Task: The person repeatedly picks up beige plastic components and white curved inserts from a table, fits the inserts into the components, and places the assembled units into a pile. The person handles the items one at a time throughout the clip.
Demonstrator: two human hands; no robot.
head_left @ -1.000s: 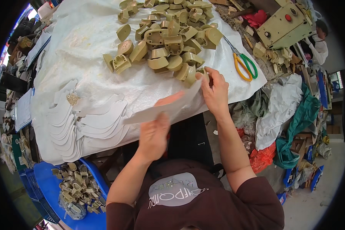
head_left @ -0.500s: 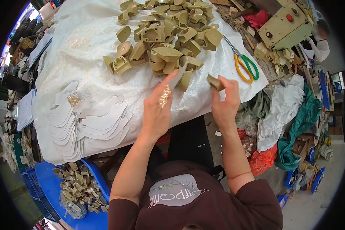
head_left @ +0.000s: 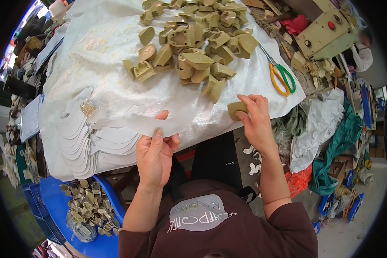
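My left hand (head_left: pixel 155 155) pinches a curved, pale white cut piece (head_left: pixel 161 125) between thumb and fingers. The piece stretches out to both sides above the table's near edge, its white face upward. To the right, my right hand (head_left: pixel 257 120) grips an olive-gold shoe heel (head_left: pixel 236 110) by its edge, thumb against it. The two held things are apart. Farther back lies a heap of similar shoe heels (head_left: pixel 198 60). Left of my left hand, overlapping curved white pieces (head_left: pixel 77 148) lie in fanned rows, with a gold glittery patch (head_left: pixel 88 109) showing among them.
Scissors (head_left: pixel 281 79) with orange and green handles lie on the white sheet (head_left: pixel 99 56) at the right. A blue basin (head_left: pixel 58 206) holding more heels stands low at the left. A pale green machine box (head_left: pixel 327 36) is at the far right, above bags and cloth (head_left: pixel 318 129).
My left hand has moved left and nearer to me, and its piece now lies flat, white side up instead of glittery gold. The heel in my right hand has turned and come slightly nearer.
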